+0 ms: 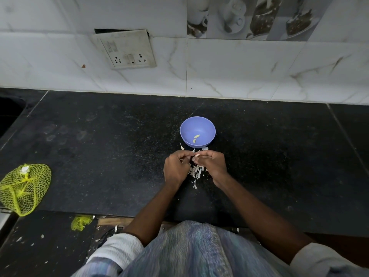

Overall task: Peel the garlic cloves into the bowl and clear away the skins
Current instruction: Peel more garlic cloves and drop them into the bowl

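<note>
The left hand [175, 168] and the right hand [214, 164] meet just above the dark speckled stone counter [119, 156], fingers curled inward so that their tips come together on a small pale garlic clove [196, 155]; both hands pinch it between them. Under and between the wrists lies a loose heap of thin white papery garlic skins [196, 170], with a few shreds trailing toward the person. Nearer, at the counter's front edge, a crumpled scrap of yellow netting [79, 222] lies on a lower dark surface flecked with bits of skin. To the far left a yellow mesh net bag [24, 188] rests on the counter.

Just beyond the hands stands a small round lavender-blue plastic bowl [207, 126] holding two peeled cloves [195, 138]; another sliver of skin lies beside its left base. Behind the counter rises a white marble-patterned tiled wall [239, 72] with a grimy white switch-and-socket plate [127, 50], and higher up a strip of decorative tiles picturing cups.
</note>
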